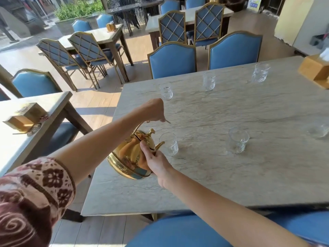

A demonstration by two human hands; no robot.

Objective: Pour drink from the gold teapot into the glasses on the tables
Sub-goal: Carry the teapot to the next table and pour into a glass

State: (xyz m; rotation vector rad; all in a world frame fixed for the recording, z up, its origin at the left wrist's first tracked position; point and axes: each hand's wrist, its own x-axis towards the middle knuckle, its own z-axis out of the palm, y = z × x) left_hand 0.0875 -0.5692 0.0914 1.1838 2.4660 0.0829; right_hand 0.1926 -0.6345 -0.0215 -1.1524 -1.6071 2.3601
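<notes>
A blue chair back [179, 232] is cut off at the bottom edge, hiding the table's near rim. Above the stone-look table [231, 172], the right hand [156, 164] presses against the side of the gold teapot [131, 157], thumb near the lid, its fingers hidden behind the pot. The teapot is tilted, spout over the rim of the nearest glass [170, 144]; whether liquid flows is hard to make out. The left hand [153, 111], arm stretched from a patterned sleeve [35, 184], is closed around the top of the handle. Five more glasses stand farther off, one at right [318, 131] blurred.
</notes>
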